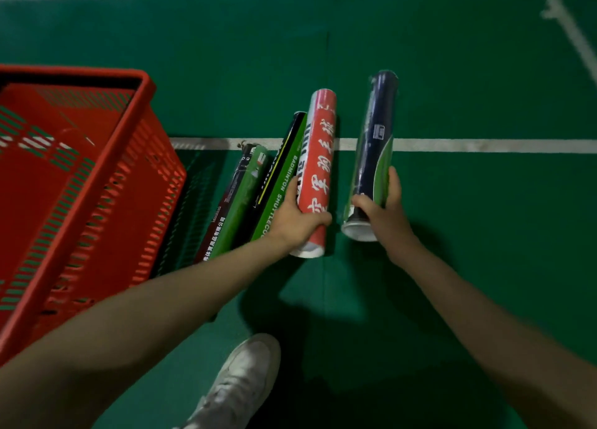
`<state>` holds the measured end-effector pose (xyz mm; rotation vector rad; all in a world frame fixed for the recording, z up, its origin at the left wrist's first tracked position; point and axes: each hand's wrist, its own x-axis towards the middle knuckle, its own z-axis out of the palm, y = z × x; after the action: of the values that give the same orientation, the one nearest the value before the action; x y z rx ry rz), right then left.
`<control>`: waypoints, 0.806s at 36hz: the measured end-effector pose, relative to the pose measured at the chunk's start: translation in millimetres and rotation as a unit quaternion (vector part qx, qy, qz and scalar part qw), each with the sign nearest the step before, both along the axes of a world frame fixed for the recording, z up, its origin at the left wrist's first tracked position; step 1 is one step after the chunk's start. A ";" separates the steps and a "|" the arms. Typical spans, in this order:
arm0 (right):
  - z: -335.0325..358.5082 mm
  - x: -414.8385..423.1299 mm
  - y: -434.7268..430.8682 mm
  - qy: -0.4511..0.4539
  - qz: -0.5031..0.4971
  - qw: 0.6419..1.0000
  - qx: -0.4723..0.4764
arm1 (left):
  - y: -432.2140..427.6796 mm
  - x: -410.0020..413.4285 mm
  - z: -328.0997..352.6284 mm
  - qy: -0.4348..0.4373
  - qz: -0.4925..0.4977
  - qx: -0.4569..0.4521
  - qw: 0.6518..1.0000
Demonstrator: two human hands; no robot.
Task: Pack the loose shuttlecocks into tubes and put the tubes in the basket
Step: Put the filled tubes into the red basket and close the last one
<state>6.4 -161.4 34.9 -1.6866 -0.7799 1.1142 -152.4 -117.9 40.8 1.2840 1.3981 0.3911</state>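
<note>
Court floor (452, 73), green and crossed by a white line (484, 146), fills most of my view. At the left stands the red plastic basket (147, 83), its slotted wall turned toward the tubes. Four shuttlecock tubes sit to its right, all outside it and all pointing away from me. The green-and-maroon tube (239, 199) lies on the floor nearest the basket, and the black-and-green tube (284, 170), printed BADMINTON SHUTTLECOCK, lies against it. Next comes the red tube (318, 157) with white characters, close alongside the black-and-green one. The navy-and-green tube (376, 138) is apart from it, farthest right. I cannot tell whether these last two rest on the floor or are lifted off it. A white sneaker (245, 373) stands at the bottom centre. My operator's left hand (295, 222) has its fingers wrapped round the red tube near its closer end. The right hand (387, 215) grips the navy-and-green tube the same way, thumb up along its side.
</note>
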 end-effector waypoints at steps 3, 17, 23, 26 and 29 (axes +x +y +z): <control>30.5 -4.2 7.9 0.027 0.036 0.999 0.025 | 5.0 -9.0 29.3 -0.048 0.023 -0.016 0.998; 159.4 -99.1 13.8 0.001 0.178 0.983 0.037 | -21.5 -155.8 179.1 -0.106 0.080 0.033 0.991; 206.5 -176.5 12.2 0.020 0.191 0.980 0.051 | -50.2 -244.5 210.0 -0.084 0.131 0.078 0.985; 223.2 -214.1 8.6 0.039 0.199 0.978 0.056 | -63.1 -288.5 219.7 -0.076 0.150 0.073 0.983; 234.8 -247.2 6.4 0.045 0.208 0.976 0.052 | -75.8 -330.7 227.2 -0.063 0.166 0.065 0.982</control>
<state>-240.8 -155.0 269.7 -1.4082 -1.1476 1.3954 -483.0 -193.7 268.0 1.1076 1.4988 0.7876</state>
